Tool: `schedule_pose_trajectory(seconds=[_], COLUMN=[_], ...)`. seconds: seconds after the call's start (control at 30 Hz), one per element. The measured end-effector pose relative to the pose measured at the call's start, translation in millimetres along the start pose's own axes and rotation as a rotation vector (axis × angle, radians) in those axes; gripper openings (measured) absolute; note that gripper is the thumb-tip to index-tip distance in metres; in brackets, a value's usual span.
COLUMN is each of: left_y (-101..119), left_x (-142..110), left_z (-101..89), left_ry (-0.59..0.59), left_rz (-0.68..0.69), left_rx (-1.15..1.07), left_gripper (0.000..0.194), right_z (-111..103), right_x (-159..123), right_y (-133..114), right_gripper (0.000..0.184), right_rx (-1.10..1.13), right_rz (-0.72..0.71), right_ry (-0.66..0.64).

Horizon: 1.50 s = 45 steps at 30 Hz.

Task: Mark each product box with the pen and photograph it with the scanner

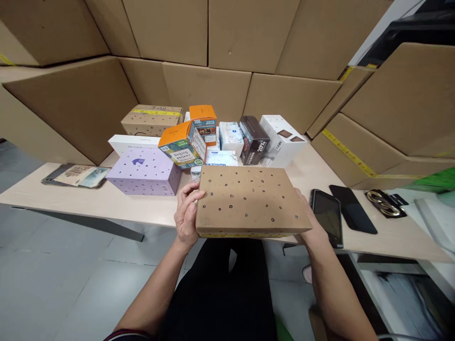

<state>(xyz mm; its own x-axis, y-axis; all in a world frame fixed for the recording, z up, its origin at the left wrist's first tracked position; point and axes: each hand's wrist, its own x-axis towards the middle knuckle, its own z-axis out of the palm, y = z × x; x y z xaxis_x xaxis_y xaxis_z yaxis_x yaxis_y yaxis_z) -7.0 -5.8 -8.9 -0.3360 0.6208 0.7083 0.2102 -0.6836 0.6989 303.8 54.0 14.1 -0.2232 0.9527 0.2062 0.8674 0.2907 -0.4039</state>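
Note:
I hold a flat brown cardboard box (250, 199) with small dark rings drawn on its top, level over the table's near edge. My left hand (185, 215) grips its left end, thumb on top and fingers curled round the side. My right hand (310, 225) grips the right end from beneath; most of its fingers are hidden by the box. Just behind the box lies a cluster of small product boxes: a lilac dotted box (144, 171), an orange box (179, 144), a black box (253, 139) and a white box (282, 137).
The pale table (85, 201) runs left to right, walled in by large stacked cardboard cartons (227, 33). A tablet (327, 215), a black phone (351, 208) and a black case (386, 202) lie at the right. A tray with papers (76, 175) sits at the left.

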Motion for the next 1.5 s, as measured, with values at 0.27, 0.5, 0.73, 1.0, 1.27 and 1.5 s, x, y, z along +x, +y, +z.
schedule_pose_trajectory(seconds=[0.27, 0.5, 0.73, 1.0, 1.27, 1.5], left_y=[-0.2, -1.4, -1.7, -3.5, -2.9, 0.7], left_x=[0.8, 1.5, 0.4, 0.2, 1.7, 4.4], left_z=[1.6, 1.6, 2.1, 1.7, 2.3, 0.5], left_ry=[-0.001, -0.024, 0.000, 0.003, 0.002, -0.007], left_rz=[-0.004, -0.012, -0.011, -0.014, -0.015, -0.058], left_rx=[0.023, 0.062, 0.066, 0.071, 0.051, 0.070], left_gripper=[0.030, 0.030, 0.031, 0.032, 0.032, 0.037], right_z=[-2.5, -13.0, -8.9, -3.4, -9.1, -15.8], right_x=[-2.0, -59.5, -100.6, -78.6, -77.5, -106.6], right_y=[2.8, 17.2, 28.7, 6.3, 5.5, 8.1], right_gripper=[0.037, 0.055, 0.099, 0.094, 0.090, 0.095], right_rx=[0.043, -0.272, -0.275, -0.303, -0.227, 0.014], right_rz=[-0.070, 0.130, 0.612, 0.644, 0.596, 0.613], right_ry=[-0.005, 0.602, 0.351, 0.285, 0.283, 0.341])
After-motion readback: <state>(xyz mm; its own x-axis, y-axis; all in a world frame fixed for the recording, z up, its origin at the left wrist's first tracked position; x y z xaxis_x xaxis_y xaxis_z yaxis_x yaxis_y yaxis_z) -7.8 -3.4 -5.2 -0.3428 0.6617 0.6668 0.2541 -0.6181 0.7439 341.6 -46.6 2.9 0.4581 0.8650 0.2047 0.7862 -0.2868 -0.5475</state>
